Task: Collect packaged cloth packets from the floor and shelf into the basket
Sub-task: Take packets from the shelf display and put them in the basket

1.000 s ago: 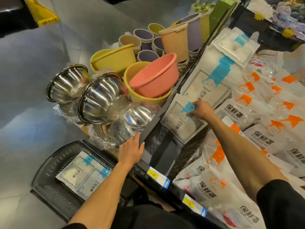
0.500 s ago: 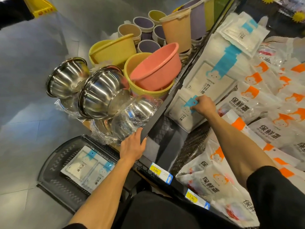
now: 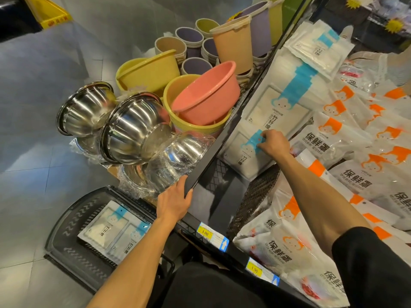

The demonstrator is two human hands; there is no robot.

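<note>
A white cloth packet (image 3: 241,155) with a blue strip lies at the near end of the shelf's packet row. My right hand (image 3: 274,144) pinches its blue top edge. Behind it stands a row of larger packets (image 3: 275,103) of the same kind, and another packet (image 3: 315,45) lies further back. On the floor at lower left sits the black basket (image 3: 73,221) with two packets (image 3: 115,230) lying flat inside. My left hand (image 3: 174,202) grips the black shelf edge (image 3: 213,156) just above the basket.
Steel bowls (image 3: 131,127), a pink basin (image 3: 206,94), yellow basins and plastic cups crowd the floor display left of the shelf. Orange-printed bags (image 3: 347,138) fill the shelf to the right. Price tags (image 3: 205,232) line the shelf's front rail. Grey floor tiles lie to the left.
The view has shifted closer to the shelf. My right hand has kept its pinch on the small packet's blue strip and drawn it slightly nearer. The left hand stays on the shelf edge.
</note>
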